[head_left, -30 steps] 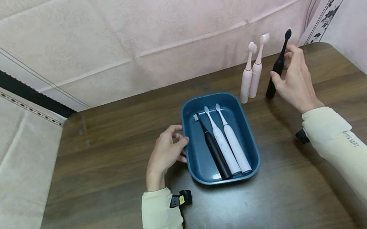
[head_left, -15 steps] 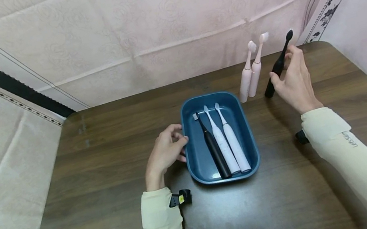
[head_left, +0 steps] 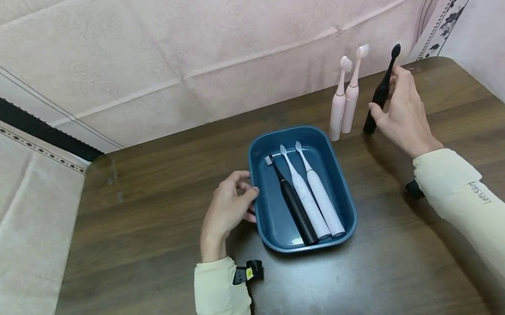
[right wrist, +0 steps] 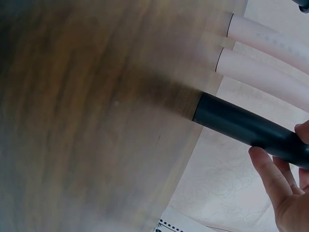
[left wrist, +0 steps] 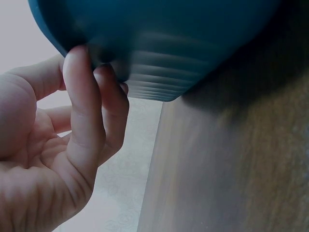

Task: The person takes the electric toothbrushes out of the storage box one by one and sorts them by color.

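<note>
In the head view my right hand [head_left: 403,118] holds a black electric toothbrush [head_left: 379,97] upright by its handle, thumb on one side and fingers on the other. The right wrist view shows the base of that black toothbrush [right wrist: 241,123] close over the wooden table. Two pale pink electric toothbrushes [head_left: 337,110] stand upright just left of it, brush heads up. My left hand [head_left: 227,209] grips the left rim of a blue tray [head_left: 271,227], fingertips against the rim in the left wrist view. Inside the tray lie one black toothbrush [head_left: 297,208] and two white toothbrushes [head_left: 321,196], side by side.
The dark wooden table [head_left: 148,253] ends at a back edge close behind the standing toothbrushes. A pale patterned cloth [head_left: 212,36] hangs behind it, with more cloth at both sides. Each wrist wears a small black camera strap.
My right hand has shifted slightly left with the black toothbrush, moving it a little nearer to the pink ones. The left hand and the tray stay nearly where they were.
</note>
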A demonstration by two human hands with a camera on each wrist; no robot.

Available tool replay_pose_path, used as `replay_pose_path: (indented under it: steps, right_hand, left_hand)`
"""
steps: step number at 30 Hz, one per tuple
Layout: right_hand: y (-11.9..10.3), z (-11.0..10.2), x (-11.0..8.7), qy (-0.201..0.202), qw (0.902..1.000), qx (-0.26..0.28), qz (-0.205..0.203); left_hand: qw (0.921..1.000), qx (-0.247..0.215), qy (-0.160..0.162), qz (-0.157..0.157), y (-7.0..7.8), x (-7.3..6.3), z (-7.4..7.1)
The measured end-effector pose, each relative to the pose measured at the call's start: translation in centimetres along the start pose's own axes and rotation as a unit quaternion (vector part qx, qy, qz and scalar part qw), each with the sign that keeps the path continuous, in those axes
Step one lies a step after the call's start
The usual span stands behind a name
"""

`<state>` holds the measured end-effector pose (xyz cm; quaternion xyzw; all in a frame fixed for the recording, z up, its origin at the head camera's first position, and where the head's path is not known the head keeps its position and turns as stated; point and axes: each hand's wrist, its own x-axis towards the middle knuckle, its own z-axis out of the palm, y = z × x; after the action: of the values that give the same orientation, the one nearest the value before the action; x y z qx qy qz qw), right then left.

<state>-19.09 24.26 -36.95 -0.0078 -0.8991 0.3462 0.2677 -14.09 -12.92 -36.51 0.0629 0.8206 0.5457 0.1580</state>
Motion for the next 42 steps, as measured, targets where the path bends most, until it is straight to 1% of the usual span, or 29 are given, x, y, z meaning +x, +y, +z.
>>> replay_pose_path:
  steps: [4,9,14,24,33,38,42]
  right_hand:
    - [0.2,-0.1,-0.1,-0.005,1.0000,-0.003,0.004]
    - [0.3,-0.3,-0.3,-0.023,0.9994,-0.003,0.027]
    - [0.2,-0.8,-0.5,-0.023,0.9991,0.009,0.034]
    - [-0.6,-2.0,-2.1,-0.028,0.9980,0.020,0.053]
    - [-1.1,-2.9,-4.0,-0.011,0.9980,0.031,0.054]
    - [-1.5,-3.2,-4.4,-0.014,0.9978,0.033,0.056]
    - [-2.5,-3.5,-4.5,-0.019,0.9980,0.035,0.050]
  left_hand:
    - [1.0000,0.000,-0.002,0.002,0.0,0.0,0.0]
    - [1.0000,0.001,-0.003,0.002,0.1,0.0,0.0]
    - [1.0000,0.003,0.001,-0.003,0.0,0.0,0.0]
    - [1.0000,0.002,-0.004,-0.005,0.0,0.0,-0.1]
    - [1.0000,0.007,-0.002,-0.003,-0.1,0.1,-0.2]
    - [1.0000,0.007,-0.003,-0.005,-0.1,0.1,-0.2]
    - [1.0000,0.005,-0.005,-0.003,-0.1,0.1,0.0]
